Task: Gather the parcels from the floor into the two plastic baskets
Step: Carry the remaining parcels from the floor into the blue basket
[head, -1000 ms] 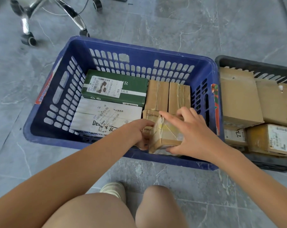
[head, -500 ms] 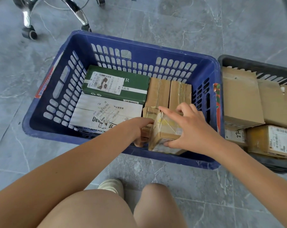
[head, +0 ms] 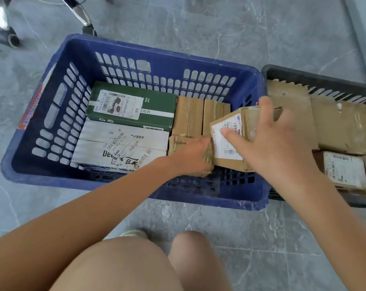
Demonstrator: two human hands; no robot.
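Two bare knees and the toe of a pale shoe (head: 133, 233) sit nearest, on the grey stone floor (head: 262, 238). Just past them stands a big blue plastic basket with holes in its walls (head: 52, 114).

The left hand (head: 190, 156) reaches into the near right part of the blue basket. Its fingers curl down around a small brown cardboard parcel wrapped in shiny tape (head: 179, 142) and hold it. The right hand (head: 270, 141) grips a brown cardboard parcel with a white label (head: 228, 141). The thumb presses on the label and the fingers wrap over the top. This parcel is tilted and sits just above the near right corner of the blue basket, touching the left hand.

On the left inside the blue basket lie two flat white boxes with black writing (head: 123, 143). Farther back lies a dark green box with a white label (head: 131, 106). To its right, two plain brown parcels (head: 201, 114) lie side by side.

On the right, touching the blue basket, stands a dark grey plastic basket (head: 316, 78). It holds several brown cardboard parcels (head: 341, 127), some with white labels.

At the far left are the shiny metal legs and black wheels of a chair (head: 81, 15).
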